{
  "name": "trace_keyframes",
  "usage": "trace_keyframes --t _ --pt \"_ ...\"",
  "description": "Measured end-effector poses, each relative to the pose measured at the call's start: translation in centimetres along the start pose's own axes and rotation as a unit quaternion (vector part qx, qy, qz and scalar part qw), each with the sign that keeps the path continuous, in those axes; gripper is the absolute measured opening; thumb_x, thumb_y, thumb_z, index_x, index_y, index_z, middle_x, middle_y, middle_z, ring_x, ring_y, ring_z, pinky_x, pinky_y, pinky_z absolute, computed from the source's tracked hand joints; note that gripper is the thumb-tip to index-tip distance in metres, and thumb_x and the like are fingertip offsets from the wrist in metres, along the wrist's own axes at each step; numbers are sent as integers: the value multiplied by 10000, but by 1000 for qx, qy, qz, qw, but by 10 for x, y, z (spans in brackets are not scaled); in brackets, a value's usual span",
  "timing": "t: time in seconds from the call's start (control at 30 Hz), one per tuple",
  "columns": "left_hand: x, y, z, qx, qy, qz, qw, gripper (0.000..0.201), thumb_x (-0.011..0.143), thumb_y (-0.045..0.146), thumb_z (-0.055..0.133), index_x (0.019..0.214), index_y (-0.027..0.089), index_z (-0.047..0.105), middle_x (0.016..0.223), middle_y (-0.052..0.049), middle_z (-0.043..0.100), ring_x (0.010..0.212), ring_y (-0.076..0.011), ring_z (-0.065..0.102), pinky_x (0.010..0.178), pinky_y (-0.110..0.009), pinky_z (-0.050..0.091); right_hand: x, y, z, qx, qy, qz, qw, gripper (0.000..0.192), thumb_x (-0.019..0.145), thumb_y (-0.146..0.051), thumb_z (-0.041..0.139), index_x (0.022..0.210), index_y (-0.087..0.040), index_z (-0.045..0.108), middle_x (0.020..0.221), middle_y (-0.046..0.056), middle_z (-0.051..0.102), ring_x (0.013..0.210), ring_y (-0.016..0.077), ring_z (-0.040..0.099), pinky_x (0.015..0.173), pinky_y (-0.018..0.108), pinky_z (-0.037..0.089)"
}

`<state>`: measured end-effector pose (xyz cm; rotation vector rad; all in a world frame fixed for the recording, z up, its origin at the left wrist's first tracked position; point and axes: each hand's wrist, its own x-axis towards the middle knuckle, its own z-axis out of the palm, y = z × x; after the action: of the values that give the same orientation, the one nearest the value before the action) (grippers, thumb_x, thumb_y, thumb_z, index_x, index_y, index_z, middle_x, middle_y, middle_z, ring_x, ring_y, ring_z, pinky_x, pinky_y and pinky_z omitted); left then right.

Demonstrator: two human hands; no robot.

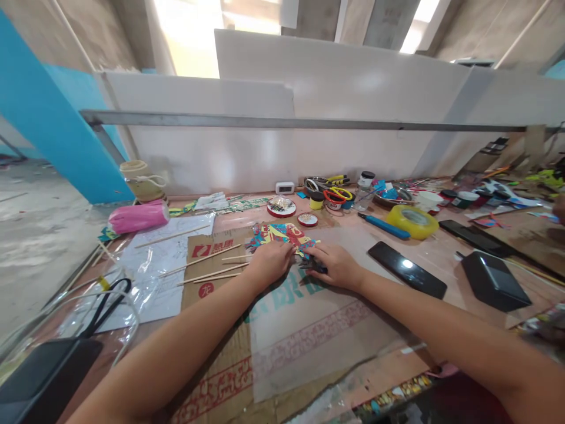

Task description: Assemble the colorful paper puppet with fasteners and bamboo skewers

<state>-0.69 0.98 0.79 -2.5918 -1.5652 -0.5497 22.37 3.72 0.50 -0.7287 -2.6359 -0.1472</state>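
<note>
"Painted piece (278, 234) in blue, red and yellow: where is it?"

"Just ahead of both hands, at the far edge of the flattened cardboard (214, 338), which lies on the desk (242, 219)."

"What is the left hand (273, 263) doing?"

"Its fingers are curled at the near edge of the piece. I can't tell whether they pinch it or only press on it."

"And the right hand (334, 265)?"

"Closed around a small dark tool (318, 267), mostly hidden by the fingers. Its fingertips are close to the piece's right end."

"What's around them?"

"Thin sticks (209, 275) lie left of the left hand, and a see-through sheet (326, 335) covers part of the cardboard. Beyond the piece are two red-rimmed dishes (308, 220), one larger. To the right of the right hand lies a black phone (406, 270), with a roll of yellow tape (411, 221) behind it."
</note>
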Motion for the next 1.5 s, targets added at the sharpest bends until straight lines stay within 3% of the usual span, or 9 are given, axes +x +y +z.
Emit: trace_keyframes --t 0.3,0.4,0.53,0.63,0.7,0.87,1.0,1.3,1.5 --pt "-1 -4 -4 8 31 27 999 255 976 253 429 934 166 665 881 -111 721 840 -225 681 746 -323 511 -5 3 -2 -1 24 12 1000 481 916 -494 541 1243 -144 589 1122 171 675 1026 284 636 858 437 514" --pt "-2 -10 -33 14 66 34 997 235 975 240 436 982 172 661 911 -98 723 874 -217 672 781 -340 513 -4 3 -14 8 30 20 999 479 918 -486 539 1261 -154 580 1111 166 684 1003 281 645 852 447 519" --pt "1 -10 -93 13 113 18 993 328 1012 336 360 1038 178 647 940 -79 722 886 -207 658 788 -358 502 -1 -2 -37 75 52 67 994 484 935 -490 503 1277 -152 563 1115 165 688 1001 282 652 847 442 531" --pt "8 -3 -127 -22 84 22 996 306 1000 343 396 967 192 661 890 -49 717 823 -193 651 720 -326 481 -2 -9 -51 132 44 120 983 541 933 -549 482 1312 -166 531 1210 167 656 1070 292 634 904 467 516" --pt "11 4 -137 -51 65 12 997 257 988 304 425 986 196 658 908 -38 714 831 -187 644 706 -310 468 -4 -14 -55 156 27 151 976 595 923 -596 469 1347 -180 500 1235 162 642 1093 292 624 928 480 505" --pt "1 28 -125 -123 42 15 991 246 984 308 456 944 203 674 826 -14 702 780 -165 624 690 -290 452 -10 -21 -59 173 23 165 971 630 930 -637 405 1322 -152 496 1241 177 632 1101 294 619 932 489 501" --pt "-15 44 -109 -143 53 -3 988 251 991 300 443 957 193 669 888 -24 723 811 -158 653 675 -269 472 -13 -26 -64 172 19 157 972 617 937 -637 386 1287 -146 523 1229 171 635 1102 293 616 930 482 499" --pt "-26 48 -85 -88 62 24 994 262 989 275 419 1074 188 652 875 -25 745 723 -155 674 621 -265 474 -14 -34 -63 128 60 114 983 615 904 -647 450 1252 -150 544 1129 157 662 1026 280 641 867 443 530" --pt "-25 52 -82 -79 78 41 993 248 991 249 418 977 181 656 859 -27 728 764 -171 660 663 -283 466 -13 -33 -63 104 63 108 987 610 887 -655 476 1212 -147 569 1072 142 683 966 266 664 818 390 536"
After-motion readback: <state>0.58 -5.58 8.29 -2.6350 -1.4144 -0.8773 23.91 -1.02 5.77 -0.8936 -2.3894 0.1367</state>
